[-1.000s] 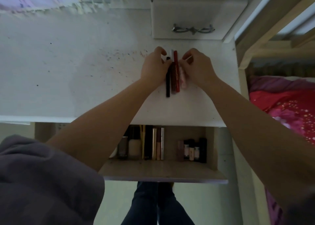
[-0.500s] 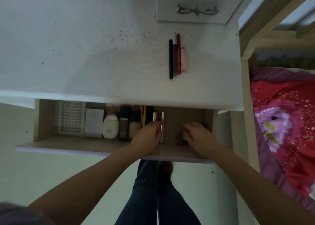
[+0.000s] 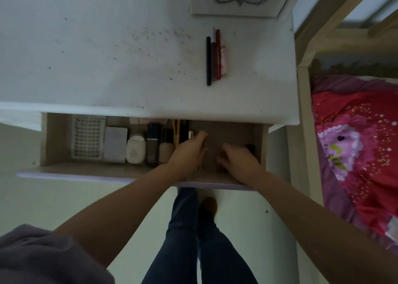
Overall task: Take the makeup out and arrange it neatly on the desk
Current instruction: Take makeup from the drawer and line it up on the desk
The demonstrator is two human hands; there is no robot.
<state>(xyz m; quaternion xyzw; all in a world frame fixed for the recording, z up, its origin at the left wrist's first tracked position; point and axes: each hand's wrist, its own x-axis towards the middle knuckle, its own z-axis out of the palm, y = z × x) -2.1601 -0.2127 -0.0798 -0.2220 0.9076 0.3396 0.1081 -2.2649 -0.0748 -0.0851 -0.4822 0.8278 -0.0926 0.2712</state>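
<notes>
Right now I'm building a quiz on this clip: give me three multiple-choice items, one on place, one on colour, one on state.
1. Where are both hands?
A on the desk
B in the drawer
C on the bed

2. What colour is the leftmost stick in the row on the desk?
A black
B yellow
C green

3. The drawer is:
A closed
B open
C removed

Key: 1 B, the left hand and right hand reach inside the drawer. 2 A, the black stick lies at the row's left on the desk. 3 B, its contents show.

Dim, soft daylight is coming from upper right.
Hands are smearing with motion blur; wide-angle edges are bending; shadows staying faint.
</notes>
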